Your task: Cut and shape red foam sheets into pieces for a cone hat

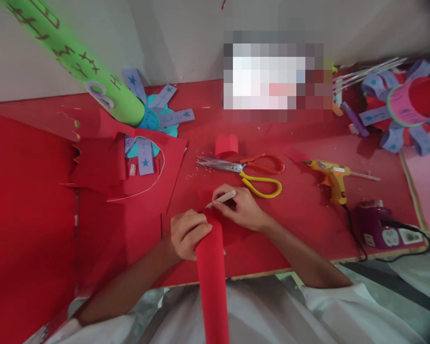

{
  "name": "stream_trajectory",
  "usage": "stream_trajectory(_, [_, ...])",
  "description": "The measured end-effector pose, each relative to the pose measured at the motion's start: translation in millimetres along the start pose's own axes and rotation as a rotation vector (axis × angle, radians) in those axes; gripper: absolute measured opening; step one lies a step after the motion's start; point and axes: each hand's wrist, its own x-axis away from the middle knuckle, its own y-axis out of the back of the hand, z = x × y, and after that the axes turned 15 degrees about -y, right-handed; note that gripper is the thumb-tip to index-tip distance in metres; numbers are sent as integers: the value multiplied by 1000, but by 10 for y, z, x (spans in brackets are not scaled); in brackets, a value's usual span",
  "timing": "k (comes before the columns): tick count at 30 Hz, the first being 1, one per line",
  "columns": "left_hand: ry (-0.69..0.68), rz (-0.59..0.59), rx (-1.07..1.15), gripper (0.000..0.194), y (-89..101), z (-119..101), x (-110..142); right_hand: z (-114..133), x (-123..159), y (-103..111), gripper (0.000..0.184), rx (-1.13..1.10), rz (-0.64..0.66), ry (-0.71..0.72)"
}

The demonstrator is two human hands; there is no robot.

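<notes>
A long red paper tube runs from my lap up to the table, its far end between my hands. My left hand is wrapped round the tube near that end. In my right hand is a slim white marker, its tip pointing down-left at the tube's far end; whether it touches is too small to tell. Beyond my hands lie scissors with one orange and one yellow handle, blades spread slightly. Behind them is a small folded red paper piece.
A yellow glue gun lies at right, its cord running towards a purple power box. A lettered green tube stands at left among cut red paper. A pink ring with purple loops is at far right.
</notes>
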Motion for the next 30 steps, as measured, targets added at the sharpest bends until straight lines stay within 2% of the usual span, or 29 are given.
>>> stream_trajectory(5, [6, 63, 69, 37, 30, 14, -4, -14, -6, -12, 11, 10, 6, 15])
stream_trajectory(10, [-22, 12, 40, 37, 0, 37, -37, -21, -11, -8, 16, 44, 8, 9])
stream_trajectory(14, [23, 117, 110, 37, 19, 6, 9, -14, -6, -8, 18, 48, 8, -2])
stream_trajectory(21, [17, 185, 151, 34, 79, 10, 1, -29, -4, -33, 10, 52, -36, 3])
stream_trajectory(30, [6, 114, 121, 31, 15, 11, -11, -40, 19, -25, 7, 31, -93, -27])
